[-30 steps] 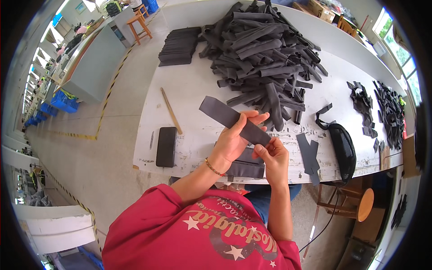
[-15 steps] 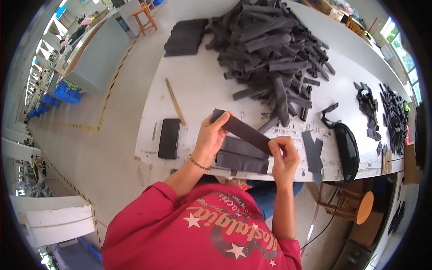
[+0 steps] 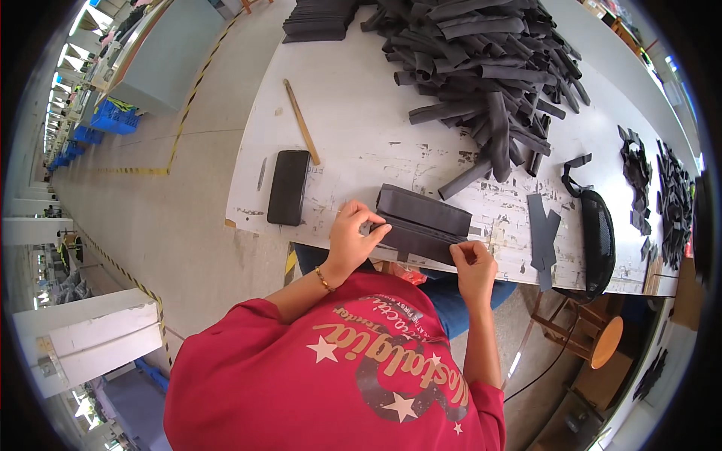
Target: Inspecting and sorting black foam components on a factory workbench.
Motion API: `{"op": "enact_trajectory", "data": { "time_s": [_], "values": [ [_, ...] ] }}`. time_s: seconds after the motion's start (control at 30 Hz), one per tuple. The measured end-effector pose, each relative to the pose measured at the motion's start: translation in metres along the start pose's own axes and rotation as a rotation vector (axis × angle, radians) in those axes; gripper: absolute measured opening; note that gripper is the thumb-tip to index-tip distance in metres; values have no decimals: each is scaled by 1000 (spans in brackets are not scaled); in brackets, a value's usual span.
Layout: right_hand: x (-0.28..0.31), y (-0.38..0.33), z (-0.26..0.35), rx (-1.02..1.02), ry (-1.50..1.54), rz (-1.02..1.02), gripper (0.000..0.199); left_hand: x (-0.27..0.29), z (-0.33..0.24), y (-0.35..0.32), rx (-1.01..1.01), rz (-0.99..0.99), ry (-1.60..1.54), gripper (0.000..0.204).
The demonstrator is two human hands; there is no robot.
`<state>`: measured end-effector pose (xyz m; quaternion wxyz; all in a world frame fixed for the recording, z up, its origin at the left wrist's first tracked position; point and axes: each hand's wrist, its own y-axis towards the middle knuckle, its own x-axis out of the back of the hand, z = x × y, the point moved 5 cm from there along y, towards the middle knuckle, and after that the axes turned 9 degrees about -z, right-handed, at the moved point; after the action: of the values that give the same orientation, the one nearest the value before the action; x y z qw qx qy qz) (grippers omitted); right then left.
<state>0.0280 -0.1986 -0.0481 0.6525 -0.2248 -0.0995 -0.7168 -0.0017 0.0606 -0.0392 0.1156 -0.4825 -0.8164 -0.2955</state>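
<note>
Near the front edge of the white table, my left hand (image 3: 355, 234) pinches the left end of a dark grey fabric strip (image 3: 418, 240) between thumb and fingertips. My right hand (image 3: 474, 272) has its thumb and fingers closed on the right end of the same strip. The strip lies low, stretched sideways between both hands. Just beyond it, a wider dark folded piece (image 3: 423, 208) rests flat on the table. How many layers lie under the held strip cannot be made out.
A large heap of dark strips (image 3: 492, 71) covers the far middle, beside a neat dark stack (image 3: 320, 20). On the left lie a black phone (image 3: 288, 188) and a wooden stick (image 3: 302, 124). Grey flat strips (image 3: 542, 233) and a black mesh case (image 3: 598, 244) lie right.
Both hands have lowered the strip from a slanted, raised position to the pieces near the table edge. The view has shifted, so the heap sits higher in the picture.
</note>
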Motion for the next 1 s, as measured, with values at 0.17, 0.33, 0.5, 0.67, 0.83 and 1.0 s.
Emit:
{"op": "enact_trajectory", "data": {
  "time_s": [0.17,0.33,0.5,0.67,0.83,1.0],
  "values": [
    [12,1,4,172,-241,-228,21,-6,-37,27,-188,-105,113,16],
    [84,43,-7,382,-497,-552,15,-77,-48,91,-93,236,-169,11],
    [110,88,-45,372,-1039,-545,30,-168,-28,109,-82,371,-59,21],
    [91,103,-64,437,-1328,-260,22,-187,-20,109,-15,416,196,17],
    [83,105,-56,476,-1325,-198,16,-191,-13,101,23,454,209,20],
    [102,100,-52,461,-1069,-292,21,-194,-30,94,91,559,244,21]
  ]
}}
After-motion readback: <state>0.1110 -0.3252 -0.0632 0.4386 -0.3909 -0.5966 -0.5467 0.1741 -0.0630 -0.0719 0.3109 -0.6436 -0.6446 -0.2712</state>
